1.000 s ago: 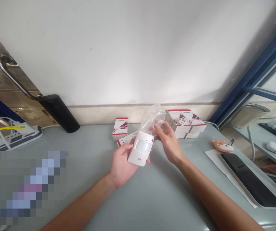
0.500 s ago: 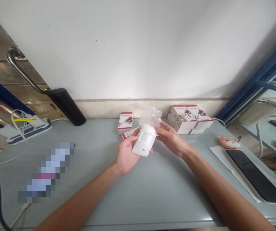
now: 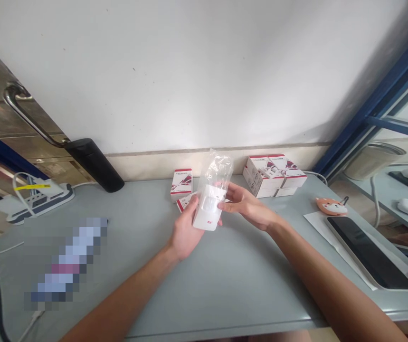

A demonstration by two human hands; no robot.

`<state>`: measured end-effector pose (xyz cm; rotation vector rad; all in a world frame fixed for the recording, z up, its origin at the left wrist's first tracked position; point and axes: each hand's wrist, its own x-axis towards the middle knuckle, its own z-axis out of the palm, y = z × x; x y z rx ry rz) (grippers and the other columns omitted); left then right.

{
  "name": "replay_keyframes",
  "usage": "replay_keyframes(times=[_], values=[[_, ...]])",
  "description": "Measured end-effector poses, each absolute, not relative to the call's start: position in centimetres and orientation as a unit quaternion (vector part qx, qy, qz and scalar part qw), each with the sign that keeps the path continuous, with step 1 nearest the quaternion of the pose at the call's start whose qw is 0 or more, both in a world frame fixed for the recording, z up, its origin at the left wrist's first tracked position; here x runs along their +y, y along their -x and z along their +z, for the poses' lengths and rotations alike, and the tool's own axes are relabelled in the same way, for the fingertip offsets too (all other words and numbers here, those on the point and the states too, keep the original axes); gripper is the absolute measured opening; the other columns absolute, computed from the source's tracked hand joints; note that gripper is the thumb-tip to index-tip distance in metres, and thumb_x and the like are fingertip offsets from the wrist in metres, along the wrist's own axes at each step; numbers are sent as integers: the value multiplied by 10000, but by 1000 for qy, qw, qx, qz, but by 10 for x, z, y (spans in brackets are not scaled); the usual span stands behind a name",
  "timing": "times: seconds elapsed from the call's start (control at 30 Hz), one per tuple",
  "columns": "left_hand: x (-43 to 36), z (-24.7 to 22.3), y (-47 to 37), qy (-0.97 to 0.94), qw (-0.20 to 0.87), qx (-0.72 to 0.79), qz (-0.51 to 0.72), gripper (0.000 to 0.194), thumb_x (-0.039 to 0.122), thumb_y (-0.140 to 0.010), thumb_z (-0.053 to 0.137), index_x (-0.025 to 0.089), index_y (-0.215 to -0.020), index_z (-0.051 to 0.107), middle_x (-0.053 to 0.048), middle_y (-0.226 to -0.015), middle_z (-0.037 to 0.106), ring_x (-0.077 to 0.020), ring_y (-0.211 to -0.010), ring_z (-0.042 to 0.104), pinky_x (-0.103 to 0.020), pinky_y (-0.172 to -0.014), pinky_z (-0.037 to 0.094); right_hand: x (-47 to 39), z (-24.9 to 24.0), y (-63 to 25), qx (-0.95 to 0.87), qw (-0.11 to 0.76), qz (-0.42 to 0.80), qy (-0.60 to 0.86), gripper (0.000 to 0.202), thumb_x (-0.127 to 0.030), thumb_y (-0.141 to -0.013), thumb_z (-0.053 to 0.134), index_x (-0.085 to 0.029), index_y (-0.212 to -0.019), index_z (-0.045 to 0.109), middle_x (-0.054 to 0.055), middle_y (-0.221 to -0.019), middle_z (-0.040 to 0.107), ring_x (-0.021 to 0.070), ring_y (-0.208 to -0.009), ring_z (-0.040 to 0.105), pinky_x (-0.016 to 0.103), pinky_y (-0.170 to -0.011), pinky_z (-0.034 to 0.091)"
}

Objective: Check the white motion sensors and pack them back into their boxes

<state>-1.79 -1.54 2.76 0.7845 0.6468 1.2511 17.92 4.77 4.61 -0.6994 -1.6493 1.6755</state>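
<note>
A white plastic device [image 3: 207,216] with a small red mark sits in my left hand [image 3: 185,232], its thumb along the left edge. A clear plastic bag [image 3: 218,166] covers the upper part of the device and sticks up above it. My right hand [image 3: 246,204] pinches the bag at the device's right side, thumb on the front. Behind the hands stands a small red and white box [image 3: 181,184], and another box [image 3: 183,203] lies partly hidden behind my left hand.
Stacked red and white boxes [image 3: 275,175] stand at the back right. A dark phone [image 3: 369,251] lies on white paper at the right, beside an orange case [image 3: 331,206]. At the left are a black cylinder [image 3: 95,164], a power strip [image 3: 42,204] and a blurred-out object [image 3: 68,261].
The clear bag has come down over the device's upper part and stands taller. My right thumb has moved onto the front. The whole view has shifted slightly.
</note>
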Motion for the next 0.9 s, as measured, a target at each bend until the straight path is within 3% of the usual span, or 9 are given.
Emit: replay_keyframes(times=[0.17,0.23,0.33,0.47,0.67,0.9], values=[[-17,26,15,-400,641,385,530,433,439,-966,717,261,-1339,586,-82,-1220,720,-230,-906,717,-381,-868,515,51,43,-182,-608,349,663,264,521,-337,-816,838,-285,-1308,673,64,-1252,737,237,-984,690,437,-898,577],[-19,27,13,-437,596,420,526,429,436,-955,741,274,-1324,594,-68,-1212,720,-228,-986,694,-338,-858,503,54,42,-185,-595,355,669,269,583,-303,-757,875,-292,-1306,680,58,-1238,742,230,-933,700,431,-862,588],[-20,24,9,-499,547,414,529,346,405,-954,747,257,-1254,657,-70,-1178,727,-236,-1089,659,-310,-892,492,59,43,-194,-619,338,649,286,594,-257,-715,886,-288,-1283,716,43,-1166,762,229,-941,709,414,-865,586],[-19,14,6,-557,524,386,516,337,350,-966,732,243,-1281,681,-102,-1255,722,-281,-1215,650,-360,-1035,492,65,48,-206,-675,301,608,291,603,-251,-699,876,-268,-1287,743,60,-1182,766,266,-1025,700,410,-859,588],[-16,1,8,-603,486,410,482,371,415,-1000,678,240,-1325,636,-112,-1340,699,-295,-1280,646,-403,-1084,510,70,46,-212,-684,257,613,300,566,-305,-723,895,-229,-1260,734,72,-1136,768,258,-999,702,404,-873,583],[-17,0,13,-666,407,485,393,347,480,-1000,652,226,-1236,634,-95,-1221,725,-284,-1153,677,-435,-1026,531,72,46,-217,-738,175,596,262,561,-317,-838,839,-259,-1371,674,69,-1298,732,274,-1167,684,432,-1014,551]])
